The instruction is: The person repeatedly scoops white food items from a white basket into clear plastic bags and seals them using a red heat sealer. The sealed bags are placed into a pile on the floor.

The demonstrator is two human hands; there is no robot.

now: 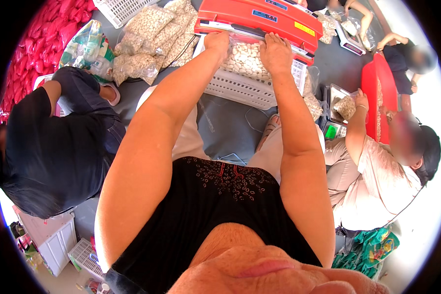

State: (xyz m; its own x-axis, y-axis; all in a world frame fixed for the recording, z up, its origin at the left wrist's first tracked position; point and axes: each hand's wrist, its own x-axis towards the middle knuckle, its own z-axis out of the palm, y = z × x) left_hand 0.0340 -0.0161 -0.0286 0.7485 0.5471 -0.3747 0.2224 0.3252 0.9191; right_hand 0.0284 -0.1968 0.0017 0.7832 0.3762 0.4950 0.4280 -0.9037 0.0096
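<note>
A clear plastic bag of white beans or seeds (246,58) lies on an upturned-looking white plastic crate (239,90) in front of a red sealing machine (257,16). With fingers curled, my left hand (217,44) is at the left upper corner of the bag, by the machine's metal bar. My right hand (276,53) lies on the bag's right upper side, its fingertips at the black handle (248,31). The bag's top edge reaches the machine's bar. How firmly the fingers grip the film is partly hidden.
Filled clear bags (150,29) are piled at the left, beside a heap of red packets (40,40). A person in black (55,147) sits at left. A person at right holds a bag over a scale (340,103) beside a red tub (384,88). Cables cross the floor.
</note>
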